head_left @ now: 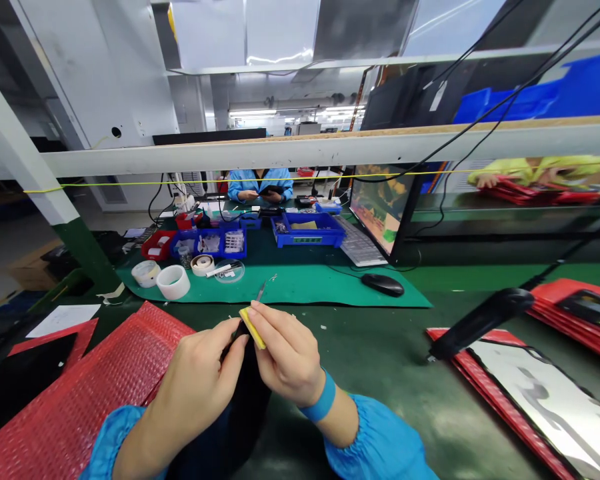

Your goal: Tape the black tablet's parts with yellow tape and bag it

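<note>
My left hand is closed around a dark flat object that stands on edge between both hands; most of it is hidden. My right hand pinches a small yellow strip at the top edge of that dark object. Metal tweezers lie on the green mat just beyond my fingers. A blue band circles my right wrist, and both arms wear blue sleeves.
Red bubble-wrap bags lie at left. A black handheld tool and a red-edged panel sit at right. White tape rolls, blue part bins, keyboard, mouse and monitor stand farther back. A person in blue sits opposite.
</note>
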`<action>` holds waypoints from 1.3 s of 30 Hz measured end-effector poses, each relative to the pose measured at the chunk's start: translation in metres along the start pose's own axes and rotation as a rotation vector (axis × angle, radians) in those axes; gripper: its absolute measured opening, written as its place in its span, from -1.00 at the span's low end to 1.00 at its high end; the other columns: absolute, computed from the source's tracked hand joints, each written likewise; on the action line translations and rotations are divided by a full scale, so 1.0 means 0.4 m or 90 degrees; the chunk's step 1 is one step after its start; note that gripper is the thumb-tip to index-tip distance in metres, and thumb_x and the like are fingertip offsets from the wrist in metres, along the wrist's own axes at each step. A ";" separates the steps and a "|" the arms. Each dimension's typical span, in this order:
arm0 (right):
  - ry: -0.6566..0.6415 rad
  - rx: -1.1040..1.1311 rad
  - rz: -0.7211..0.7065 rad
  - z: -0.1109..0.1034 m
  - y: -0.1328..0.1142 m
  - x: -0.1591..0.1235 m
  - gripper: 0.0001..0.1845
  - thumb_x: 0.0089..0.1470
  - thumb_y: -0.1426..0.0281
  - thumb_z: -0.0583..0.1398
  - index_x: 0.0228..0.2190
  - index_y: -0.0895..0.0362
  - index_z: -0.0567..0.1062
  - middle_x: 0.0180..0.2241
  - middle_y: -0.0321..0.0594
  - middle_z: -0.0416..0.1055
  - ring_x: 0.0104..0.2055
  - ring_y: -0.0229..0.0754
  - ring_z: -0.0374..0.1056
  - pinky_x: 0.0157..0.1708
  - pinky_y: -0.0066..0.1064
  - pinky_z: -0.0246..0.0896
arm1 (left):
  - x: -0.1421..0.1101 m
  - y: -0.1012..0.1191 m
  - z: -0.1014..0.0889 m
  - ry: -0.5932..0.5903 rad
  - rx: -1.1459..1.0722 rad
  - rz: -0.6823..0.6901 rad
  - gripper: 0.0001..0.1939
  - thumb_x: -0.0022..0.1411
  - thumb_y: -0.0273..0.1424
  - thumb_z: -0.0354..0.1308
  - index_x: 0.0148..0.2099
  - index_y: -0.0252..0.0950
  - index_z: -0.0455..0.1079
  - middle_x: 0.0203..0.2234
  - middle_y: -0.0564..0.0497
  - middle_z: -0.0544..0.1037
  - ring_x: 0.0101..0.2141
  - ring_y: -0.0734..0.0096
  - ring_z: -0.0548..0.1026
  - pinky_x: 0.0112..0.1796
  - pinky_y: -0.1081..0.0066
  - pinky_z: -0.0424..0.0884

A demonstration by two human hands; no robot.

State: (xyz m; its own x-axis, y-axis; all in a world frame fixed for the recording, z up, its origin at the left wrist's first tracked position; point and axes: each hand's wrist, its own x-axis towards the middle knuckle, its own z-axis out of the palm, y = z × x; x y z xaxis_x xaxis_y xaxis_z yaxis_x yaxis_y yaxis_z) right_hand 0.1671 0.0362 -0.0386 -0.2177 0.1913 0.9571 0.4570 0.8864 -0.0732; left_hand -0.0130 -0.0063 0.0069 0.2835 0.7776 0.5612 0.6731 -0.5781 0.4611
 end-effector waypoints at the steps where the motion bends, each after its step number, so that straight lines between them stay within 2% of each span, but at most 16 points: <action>1: -0.007 0.001 -0.001 0.004 0.001 -0.003 -0.34 0.26 0.64 0.15 0.36 0.21 0.35 0.10 0.14 0.59 0.14 0.05 0.58 0.02 -0.15 0.65 | 0.000 -0.001 0.000 0.001 0.004 0.001 -0.79 0.47 -0.48 0.08 0.03 -0.26 0.52 -0.29 0.01 0.74 -0.39 0.35 0.70 -0.43 0.49 0.47; 6: -0.034 0.027 -0.002 0.015 0.000 -0.015 -0.25 0.21 0.68 0.13 0.40 0.28 0.26 0.20 0.22 0.50 0.29 0.07 0.45 0.13 -0.10 0.60 | -0.001 -0.003 -0.001 -0.013 0.004 -0.013 -0.78 0.49 -0.48 0.06 0.01 -0.26 0.52 -0.31 0.01 0.72 -0.40 0.33 0.68 -0.39 0.45 0.46; 9: -0.054 0.047 -0.013 0.011 -0.007 -0.009 -0.27 0.21 0.67 0.13 0.39 0.34 0.27 0.22 0.27 0.46 0.33 0.10 0.40 0.18 -0.07 0.56 | -0.001 -0.002 -0.001 -0.030 0.006 -0.026 -0.78 0.49 -0.48 0.03 -0.05 -0.26 0.53 -0.35 0.01 0.69 -0.42 0.33 0.65 -0.42 0.44 0.43; 15: -0.084 0.056 -0.010 -0.002 -0.018 0.010 -0.33 0.28 0.60 0.10 0.39 0.27 0.28 0.24 0.24 0.43 0.31 0.10 0.41 0.19 -0.06 0.55 | 0.002 0.003 -0.002 -0.024 0.010 -0.016 -0.78 0.47 -0.51 0.02 -0.15 -0.27 0.50 -0.44 0.03 0.64 -0.49 0.34 0.61 -0.46 0.43 0.37; 20: -0.080 0.065 -0.022 -0.005 0.001 0.010 -0.34 0.30 0.62 0.11 0.39 0.25 0.29 0.21 0.23 0.46 0.31 0.08 0.41 0.18 -0.07 0.56 | 0.002 0.001 0.000 -0.030 0.016 -0.019 -0.77 0.48 -0.51 0.01 -0.10 -0.26 0.52 -0.42 0.02 0.65 -0.49 0.35 0.60 -0.47 0.43 0.36; 26: -0.078 0.074 -0.006 -0.011 0.013 0.011 -0.32 0.27 0.67 0.08 0.38 0.20 0.31 0.19 0.16 0.51 0.27 0.06 0.46 0.16 -0.06 0.57 | 0.000 0.002 0.002 -0.002 0.027 0.008 -0.80 0.47 -0.50 0.05 -0.05 -0.25 0.51 -0.37 0.02 0.69 -0.45 0.33 0.66 -0.42 0.44 0.41; 32: -0.077 0.089 -0.019 -0.016 -0.002 0.019 -0.34 0.27 0.67 0.10 0.37 0.25 0.33 0.17 0.19 0.51 0.27 0.08 0.46 0.15 -0.05 0.57 | 0.003 0.011 0.003 0.001 0.045 0.019 -0.76 0.46 -0.52 0.02 -0.25 -0.25 0.47 -0.50 0.03 0.63 -0.55 0.36 0.59 -0.51 0.44 0.33; 37: -0.076 0.062 0.004 -0.019 0.015 0.023 -0.31 0.28 0.68 0.10 0.38 0.15 0.32 0.17 0.11 0.53 0.25 0.05 0.49 0.14 -0.07 0.59 | 0.003 -0.002 0.006 0.029 0.044 0.022 -0.81 0.48 -0.48 0.05 -0.05 -0.27 0.51 -0.36 0.00 0.71 -0.44 0.31 0.68 -0.40 0.43 0.47; 39: -0.074 0.066 0.006 -0.017 0.017 0.021 -0.32 0.27 0.69 0.10 0.37 0.17 0.33 0.17 0.13 0.53 0.25 0.05 0.48 0.16 -0.07 0.57 | 0.003 -0.004 0.007 0.036 0.049 0.027 -0.81 0.49 -0.47 0.05 -0.04 -0.27 0.51 -0.34 -0.01 0.72 -0.42 0.29 0.69 -0.38 0.43 0.49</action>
State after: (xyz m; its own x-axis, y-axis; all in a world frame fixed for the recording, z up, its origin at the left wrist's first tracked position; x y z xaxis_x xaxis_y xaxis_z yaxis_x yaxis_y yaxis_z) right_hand 0.1740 0.0409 -0.0291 -0.3148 0.2418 0.9178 0.3697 0.9219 -0.1160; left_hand -0.0118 -0.0040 0.0051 0.2754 0.7370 0.6173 0.7129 -0.5873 0.3832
